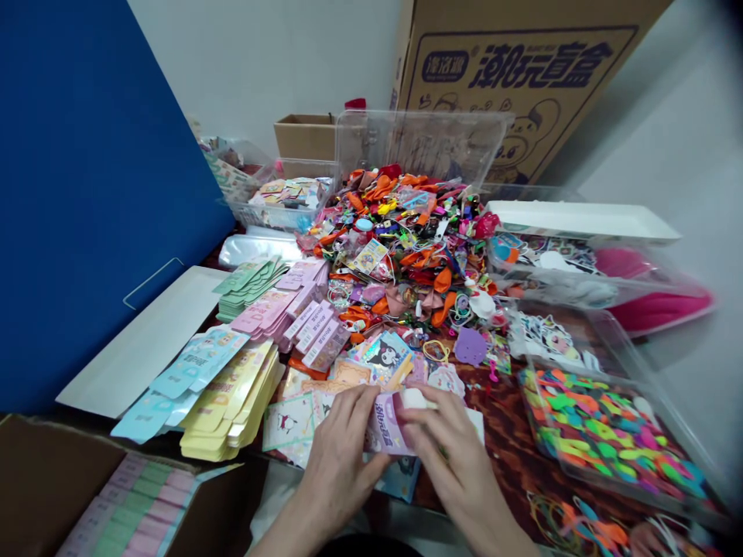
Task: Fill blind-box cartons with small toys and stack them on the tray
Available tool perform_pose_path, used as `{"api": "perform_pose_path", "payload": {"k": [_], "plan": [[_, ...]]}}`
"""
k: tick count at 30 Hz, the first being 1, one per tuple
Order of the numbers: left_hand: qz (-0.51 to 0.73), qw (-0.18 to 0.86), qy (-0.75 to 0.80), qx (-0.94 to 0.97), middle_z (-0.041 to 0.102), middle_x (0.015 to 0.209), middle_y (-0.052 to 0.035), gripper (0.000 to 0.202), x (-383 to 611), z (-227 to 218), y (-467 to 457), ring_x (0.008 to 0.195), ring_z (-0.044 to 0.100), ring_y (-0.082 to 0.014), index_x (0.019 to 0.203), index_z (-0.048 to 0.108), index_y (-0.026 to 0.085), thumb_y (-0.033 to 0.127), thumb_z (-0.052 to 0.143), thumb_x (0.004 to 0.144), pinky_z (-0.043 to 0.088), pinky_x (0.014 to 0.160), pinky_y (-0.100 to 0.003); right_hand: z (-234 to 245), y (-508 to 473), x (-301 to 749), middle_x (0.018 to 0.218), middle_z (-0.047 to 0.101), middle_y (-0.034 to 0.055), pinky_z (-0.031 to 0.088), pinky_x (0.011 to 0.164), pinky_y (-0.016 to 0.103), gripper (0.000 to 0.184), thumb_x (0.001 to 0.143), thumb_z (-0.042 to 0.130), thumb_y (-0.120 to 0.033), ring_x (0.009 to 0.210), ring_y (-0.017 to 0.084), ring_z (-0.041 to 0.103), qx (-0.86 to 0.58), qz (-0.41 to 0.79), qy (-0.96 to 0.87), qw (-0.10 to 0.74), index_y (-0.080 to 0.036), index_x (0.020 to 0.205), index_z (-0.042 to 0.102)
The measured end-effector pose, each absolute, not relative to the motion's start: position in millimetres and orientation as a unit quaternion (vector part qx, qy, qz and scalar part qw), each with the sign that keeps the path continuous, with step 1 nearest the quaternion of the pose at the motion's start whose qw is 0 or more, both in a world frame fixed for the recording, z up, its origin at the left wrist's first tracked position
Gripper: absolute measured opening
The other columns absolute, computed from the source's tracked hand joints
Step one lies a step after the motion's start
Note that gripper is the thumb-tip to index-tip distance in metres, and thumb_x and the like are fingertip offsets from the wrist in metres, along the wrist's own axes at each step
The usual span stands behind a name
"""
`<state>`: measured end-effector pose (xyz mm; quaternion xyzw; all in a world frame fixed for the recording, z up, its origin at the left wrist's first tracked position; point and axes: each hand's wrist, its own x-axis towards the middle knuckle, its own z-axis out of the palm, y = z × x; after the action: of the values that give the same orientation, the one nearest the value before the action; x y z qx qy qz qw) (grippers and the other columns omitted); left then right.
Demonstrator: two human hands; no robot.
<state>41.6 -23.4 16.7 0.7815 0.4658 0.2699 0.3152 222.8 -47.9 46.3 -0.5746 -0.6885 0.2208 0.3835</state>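
At the lower centre of the frame, the person's left hand (337, 464) and right hand (458, 456) pinch a lilac printed paper packet (386, 425) between their fingers, apparently pressing it to keep its folds closed, just above scattered printed paper cards (289, 422).

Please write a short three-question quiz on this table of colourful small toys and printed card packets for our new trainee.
1. Is the left hand or the right hand nearer the clear plastic tray of neon-coloured shapes?
2. True or false: both hands touch the lilac printed card sleeve.
3. What lies inside the open brown cardboard box at the lower left?

Key: 1. The right hand. 2. True. 3. Pink and green card packets.
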Motion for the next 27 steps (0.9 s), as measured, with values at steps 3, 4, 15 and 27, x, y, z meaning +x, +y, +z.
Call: {"api": "perform_pose_path", "payload": {"k": [3, 4, 15, 27], "plan": [[0.277, 0.312, 0.473, 0.776, 0.055, 0.140, -0.0138, 0.071, 39, 13, -23, 0.131, 0.050, -0.0306, 0.145, 0.039, 0.021, 0.010, 0.063, 0.079, 0.046, 0.108, -0.050, 52, -48, 226, 0.107, 0.067, 0.0067, 0.054, 0.088, 0.033, 0.016, 0.098, 0.055, -0.027, 0.105, 0.023, 0.064, -0.544, 0.288, -0.710, 0.341, -0.027, 0.104, 0.070], [0.278, 0.309, 0.476, 0.775, 0.054, 0.140, -0.0145, 0.071, 38, 11, -23, 0.131, 0.051, -0.0313, 0.145, 0.040, 0.020, 0.011, 0.063, 0.079, 0.047, 0.107, -0.050, 54, -46, 231, 0.109, 0.067, 0.0066, 0.053, 0.088, 0.032, 0.018, 0.099, 0.054, -0.029, 0.106, 0.022, 0.064, -0.538, 0.298, -0.708, 0.347, -0.027, 0.105, 0.071], [0.333, 0.425, 0.482, 0.691, 0.055, 0.139, -0.0128, 0.068, 45, 11, -23, 0.129, 0.053, -0.0306, 0.137, 0.044, 0.022, 0.011, 0.067, 0.074, 0.047, 0.107, -0.048, -2, 48, 299, 0.094, 0.065, 0.0099, 0.046, 0.089, 0.047, 0.009, 0.083, 0.058, -0.023, 0.095, 0.027, 0.057, -0.681, 0.128, -0.641, 0.330, -0.021, 0.076, 0.064], [0.223, 0.383, 0.519, 0.731, 0.062, 0.125, -0.0107, 0.068, 51, 22, -19, 0.114, 0.059, -0.0310, 0.128, 0.048, 0.022, 0.021, 0.083, 0.070, 0.049, 0.095, -0.045, 75, 9, 292, 0.081, 0.072, 0.0035, 0.051, 0.055, 0.026, 0.028, 0.080, 0.074, -0.046, 0.065, 0.016, 0.065, -0.572, 0.518, -0.404, 0.491, -0.022, 0.080, 0.059]]}}
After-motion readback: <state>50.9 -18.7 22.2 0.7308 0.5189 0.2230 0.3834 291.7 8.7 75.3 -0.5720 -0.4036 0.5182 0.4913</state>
